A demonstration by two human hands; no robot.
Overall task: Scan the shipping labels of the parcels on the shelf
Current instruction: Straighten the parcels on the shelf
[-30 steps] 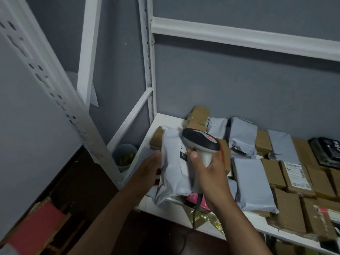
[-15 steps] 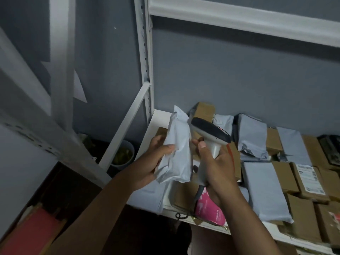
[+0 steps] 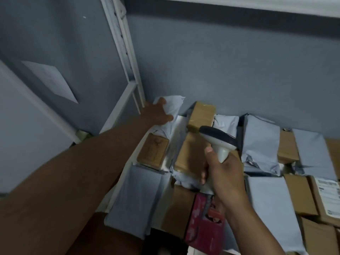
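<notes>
**Risk entry: grey mailer at back-left shelf corner**

Left hand (image 3: 158, 115): grip closed on a grey poly mailer (image 3: 173, 107), pressed into the back corner beside the white shelf upright (image 3: 128, 57). Right hand (image 3: 223, 173): grip closed round the handheld barcode scanner (image 3: 218, 139), nose aimed away over the parcels.

Hazards, judged:
- Slippery mailer sliding off the leaning brown box (image 3: 201, 116) just right of the left grip.
- No label visible on the mailer; unscanned parcel possibly mixed with scanned ones.
- Scanner cable (image 3: 207, 203) below the right grip snagging the red packet (image 3: 204, 225).
</notes>
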